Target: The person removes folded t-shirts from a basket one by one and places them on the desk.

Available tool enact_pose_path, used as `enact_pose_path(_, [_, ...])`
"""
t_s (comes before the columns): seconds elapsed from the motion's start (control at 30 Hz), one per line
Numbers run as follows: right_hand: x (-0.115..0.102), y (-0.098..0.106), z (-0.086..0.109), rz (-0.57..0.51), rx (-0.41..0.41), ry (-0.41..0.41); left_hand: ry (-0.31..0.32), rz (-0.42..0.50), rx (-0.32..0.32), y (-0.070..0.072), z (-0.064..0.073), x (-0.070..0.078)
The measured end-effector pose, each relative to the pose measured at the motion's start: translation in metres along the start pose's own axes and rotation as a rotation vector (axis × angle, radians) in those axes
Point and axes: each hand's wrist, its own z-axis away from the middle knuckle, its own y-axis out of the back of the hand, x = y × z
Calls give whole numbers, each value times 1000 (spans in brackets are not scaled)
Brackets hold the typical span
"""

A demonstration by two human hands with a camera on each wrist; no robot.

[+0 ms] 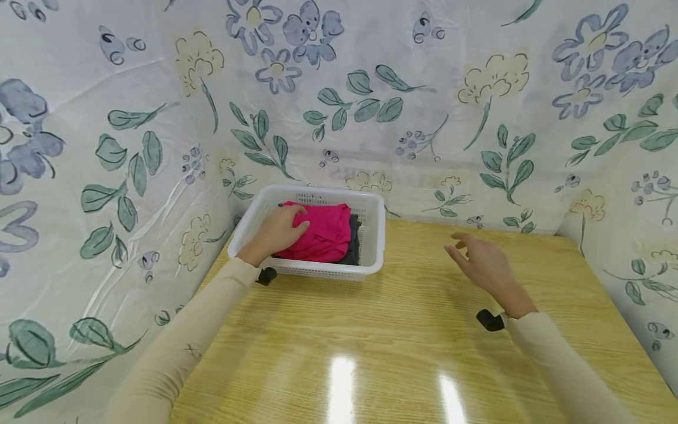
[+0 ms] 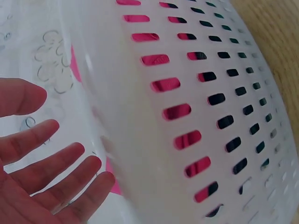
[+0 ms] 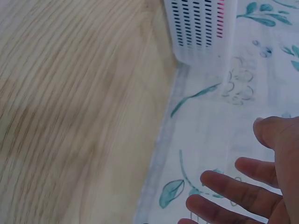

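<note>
On the desk [image 1: 413,318], toward the back left, inside a white basket [image 1: 318,271]: a pink cloth [image 1: 327,232], loosely folded, on top of a dark cloth [image 1: 353,250]. Over the left side of the pink cloth, the left hand [image 1: 279,231], fingers spread and slightly bent, clamped on nothing in sight; impossible to tell a light touch from a small gap. Well apart from it, out over the right part of the desk, the right hand [image 1: 484,264], fingers loosely bent and empty. From this stance, probably best to bring both hands to the pile, one at each side, rather than pull from the left alone. For the pink cloth only, likely worth pinching just under the folded edge, not digging down, so as not to drag the dark cloth along. For both layers, better to slide flat fingers beneath the dark cloth and support from below, to save the folds. In any lift, go straight up and clear of the rim, so as not to snag or tip the basket, probably light enough to skid on a smooth desk. For mere straightening, press lightly and nudge in small moves, using the right hand to steady the rim. Best to watch the right edge of the pile, with dark cloth in sight there as a check on slippage.
</note>
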Motion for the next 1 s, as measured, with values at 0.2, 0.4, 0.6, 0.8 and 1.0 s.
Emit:
enact_pose_path(0.2, [-9,-9,-7,-48,27,6,66,67,-15,6,2,-6])
enact_pose_path(0.4, [-21,-15,-15,-94,40,12,94,123,-22,10,2,-8])
enact_pose_path(0.6, [-38,-21,-27,-170,57,28,138,158,-16,14,4,-13])
enact_pose_path(0.8, [-58,-24,-37,-216,59,39,160,145,-22,17,3,-17])
enact_pose_path(1.0, [-75,-27,-46,-252,72,54,168,152,-26,20,2,-23])
